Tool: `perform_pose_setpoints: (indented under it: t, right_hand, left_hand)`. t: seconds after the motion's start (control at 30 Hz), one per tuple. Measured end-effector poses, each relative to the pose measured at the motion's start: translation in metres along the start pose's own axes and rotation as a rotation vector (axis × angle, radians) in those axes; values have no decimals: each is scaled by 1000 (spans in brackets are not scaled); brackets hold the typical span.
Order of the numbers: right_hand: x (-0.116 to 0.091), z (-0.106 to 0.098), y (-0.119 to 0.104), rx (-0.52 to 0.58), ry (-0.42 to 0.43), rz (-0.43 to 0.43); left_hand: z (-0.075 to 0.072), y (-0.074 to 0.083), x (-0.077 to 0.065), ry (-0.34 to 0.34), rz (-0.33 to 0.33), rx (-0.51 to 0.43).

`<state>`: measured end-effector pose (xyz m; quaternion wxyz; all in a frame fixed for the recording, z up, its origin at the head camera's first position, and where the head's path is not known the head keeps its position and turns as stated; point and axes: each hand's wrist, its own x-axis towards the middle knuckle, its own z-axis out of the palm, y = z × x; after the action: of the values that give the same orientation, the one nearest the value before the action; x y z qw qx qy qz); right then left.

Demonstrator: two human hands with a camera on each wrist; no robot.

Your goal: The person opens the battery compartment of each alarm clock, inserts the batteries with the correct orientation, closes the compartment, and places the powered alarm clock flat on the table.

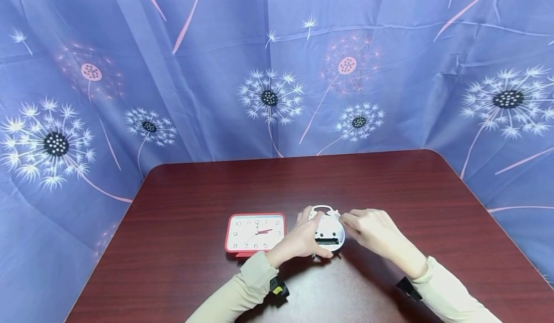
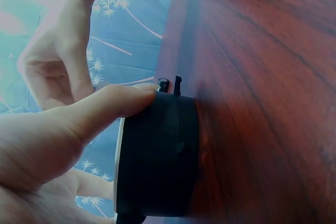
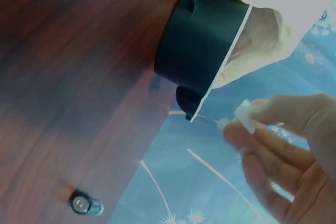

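On my head feed, I have the left hand (image 1: 303,236) gripping the alarm clock (image 1: 331,226), thumb and fingers spread to opposite sides of its rim. The clock's white back is turned up, well in from the table's (image 1: 190,195) far edge, and the red clock (image 1: 246,234) stands between it and the left edge. The right hand (image 1: 376,229) is just beside it. My left wrist feed shows the thumb pressed on the black casing. On my right wrist feed, the right fingers pinch a small white piece (image 3: 244,115); a battery (image 3: 86,203) sits apart on the table.
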<state>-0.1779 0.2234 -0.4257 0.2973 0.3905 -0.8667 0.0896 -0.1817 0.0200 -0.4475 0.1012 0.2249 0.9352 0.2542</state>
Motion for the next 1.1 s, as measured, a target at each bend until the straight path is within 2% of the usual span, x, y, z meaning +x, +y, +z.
perform_pose_setpoints:
  t: [0.2, 0.37, 0.47, 0.77, 1.1]
  right_hand:
    - [-3, -5, 1, -78, -76, 145]
    - [-4, -7, -2, -106, -209, 275]
    - [-5, -6, -5, -131, -277, 324]
    - [-13, 1, -11, -178, -441, 364]
    - [-17, 9, -19, -174, -534, 349]
  left_hand:
    - [1, -1, 2, -5, -8, 20]
    - [1, 0, 1, 0, -2, 32]
    - [0, 1, 0, 4, 0, 27]
    - [0, 1, -1, 7, -1, 29]
    - [1, 1, -1, 4, -8, 27]
